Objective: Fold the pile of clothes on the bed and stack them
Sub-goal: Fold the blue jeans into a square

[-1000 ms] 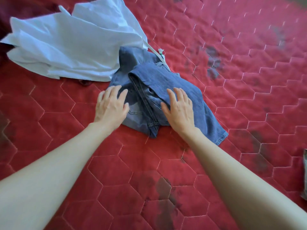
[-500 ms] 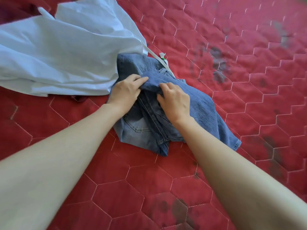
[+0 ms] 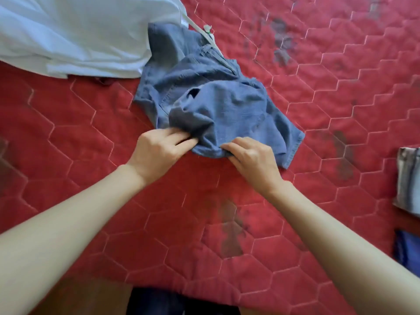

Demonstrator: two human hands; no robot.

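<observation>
A pair of blue denim jeans [image 3: 211, 94] lies bunched in the middle of the red quilted bed [image 3: 91, 137]. My left hand [image 3: 156, 153] pinches the near fold of the denim on its left side. My right hand [image 3: 252, 158] grips the same near fold on its right side. The fold is drawn toward me over the lower layers. A large white garment [image 3: 79, 35] lies spread at the back left, its edge overlapping the jeans' far end.
A folded grey-and-white cloth [image 3: 409, 180] sits at the right edge, with a blue folded piece [image 3: 406, 248] below it. The bed's near edge [image 3: 181, 289] runs along the bottom of the view.
Both hands went from lying flat on the jeans to taking hold of the upper denim layer, then pulled it back toward me. The view has tilted down.
</observation>
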